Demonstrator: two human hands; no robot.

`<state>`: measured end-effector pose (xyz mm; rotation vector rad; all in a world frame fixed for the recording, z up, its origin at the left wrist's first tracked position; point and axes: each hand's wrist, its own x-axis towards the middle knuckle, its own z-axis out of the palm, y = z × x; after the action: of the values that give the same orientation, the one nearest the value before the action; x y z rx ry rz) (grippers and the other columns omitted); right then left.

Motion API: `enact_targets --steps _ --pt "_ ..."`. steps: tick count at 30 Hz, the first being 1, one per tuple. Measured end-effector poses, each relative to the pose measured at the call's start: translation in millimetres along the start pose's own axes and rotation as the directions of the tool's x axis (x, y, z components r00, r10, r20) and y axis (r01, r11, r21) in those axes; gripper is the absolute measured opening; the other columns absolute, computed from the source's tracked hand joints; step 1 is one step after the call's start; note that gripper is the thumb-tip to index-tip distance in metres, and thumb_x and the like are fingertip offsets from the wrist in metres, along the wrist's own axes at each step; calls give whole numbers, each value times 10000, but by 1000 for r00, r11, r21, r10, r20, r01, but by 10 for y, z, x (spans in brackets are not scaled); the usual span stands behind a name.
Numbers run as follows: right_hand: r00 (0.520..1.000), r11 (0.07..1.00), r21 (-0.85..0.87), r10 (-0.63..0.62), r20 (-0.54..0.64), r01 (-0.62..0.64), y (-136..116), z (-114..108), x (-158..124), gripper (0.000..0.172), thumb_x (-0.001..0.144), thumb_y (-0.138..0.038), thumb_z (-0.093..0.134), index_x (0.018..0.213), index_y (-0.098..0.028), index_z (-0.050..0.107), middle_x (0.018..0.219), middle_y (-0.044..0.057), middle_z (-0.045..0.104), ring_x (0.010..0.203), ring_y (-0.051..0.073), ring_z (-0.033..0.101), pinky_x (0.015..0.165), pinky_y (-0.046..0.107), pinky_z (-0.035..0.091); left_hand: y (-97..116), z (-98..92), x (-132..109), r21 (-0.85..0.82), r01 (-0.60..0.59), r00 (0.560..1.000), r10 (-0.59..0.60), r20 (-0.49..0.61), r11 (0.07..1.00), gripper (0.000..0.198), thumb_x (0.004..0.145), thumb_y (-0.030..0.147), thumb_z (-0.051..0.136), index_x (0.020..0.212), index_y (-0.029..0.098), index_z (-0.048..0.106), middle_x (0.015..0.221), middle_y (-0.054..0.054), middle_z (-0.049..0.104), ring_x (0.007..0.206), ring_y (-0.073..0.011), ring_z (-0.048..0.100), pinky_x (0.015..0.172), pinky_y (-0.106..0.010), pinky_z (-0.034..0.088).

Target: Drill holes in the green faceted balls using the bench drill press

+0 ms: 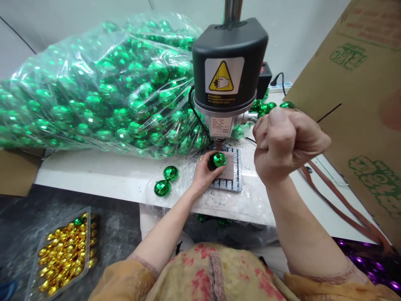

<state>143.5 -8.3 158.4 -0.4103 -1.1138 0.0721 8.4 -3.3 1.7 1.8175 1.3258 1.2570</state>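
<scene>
A green ball (218,159) is grasped by the left hand (204,170); at three o'clock, the right hand (283,144) is clenched, contents unclear.

Passage lies over the left tabletop (90,173); the bulging bag (109,92) blocks behind it, the machine head (230,46) to its right.

The single view looks from the wearer's head, forward and down: shirt (232,271) closest at the bottom edge, tabletop (103,171) near across the middle, drill (230,69) near at upper centre, wall (69,12) farther back along the top.
</scene>
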Motion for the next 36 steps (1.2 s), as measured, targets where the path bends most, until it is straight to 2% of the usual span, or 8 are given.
enact_targets --steps 7,14,19,21,23,27,34,36 --pt "979 986 57 -161 127 155 149 -194 -219 462 835 -113 564 541 -170 211 477 -64 275 409 37 294 434 259 262 -12 3 -12 -2 5 1000 -5 5 1000 548 751 301 836 1245 217 614 1195 -80 686 1132 -254 633 969 -372 510" --pt "962 980 78 -197 188 186 124 -246 -273 434 815 -49 549 568 -169 213 529 -56 303 459 26 322 463 250 325 18 -3 -3 -22 17 1000 -17 4 1000 492 754 282 823 1198 206 626 1192 -78 690 1133 -251 631 990 -379 495" --pt "994 999 -18 42 97 -41 -55 -101 -22 466 877 -132 577 513 -160 287 472 -61 317 417 21 342 438 248 243 66 9 -16 -102 93 995 -95 -16 990 531 728 282 838 1197 204 603 1178 -81 685 1117 -246 644 975 -383 506" --pt "979 980 -13 199 55 -198 -120 9 169 454 884 -174 595 505 -169 344 453 -69 359 417 25 369 448 236 272 91 22 -32 -120 107 992 -114 -55 987 530 719 283 843 1181 203 596 1150 -72 686 1080 -234 655 949 -372 515" --pt "961 961 5 275 17 -275 -145 110 347 443 886 -199 590 509 -175 358 441 -79 363 406 17 369 446 210 259 104 34 -48 -110 110 989 -120 -87 988 521 715 285 846 1165 204 597 1125 -67 685 1060 -229 655 939 -372 513" --pt "926 926 45 377 -14 -376 -91 218 557 420 867 -187 584 502 -189 376 421 -91 334 363 15 308 387 195 196 80 39 -64 -57 91 989 -97 -113 994 504 703 288 855 1138 205 614 1120 -75 674 1089 -246 631 962 -398 493" --pt "856 856 106 514 -59 -506 -20 285 699 397 818 -146 553 481 -219 356 398 -84 294 335 54 256 330 242 144 59 1 -50 -76 114 984 -123 -128 991 502 692 312 867 1121 199 631 1102 -80 676 1066 -245 636 932 -386 499" --pt "840 836 96 542 9 -540 0 298 750 397 837 -155 528 493 -217 341 401 -85 292 336 49 265 325 224 158 67 -2 -57 -96 113 985 -124 -121 989 505 696 316 864 1124 198 625 1094 -76 682 1051 -241 646 923 -382 503"
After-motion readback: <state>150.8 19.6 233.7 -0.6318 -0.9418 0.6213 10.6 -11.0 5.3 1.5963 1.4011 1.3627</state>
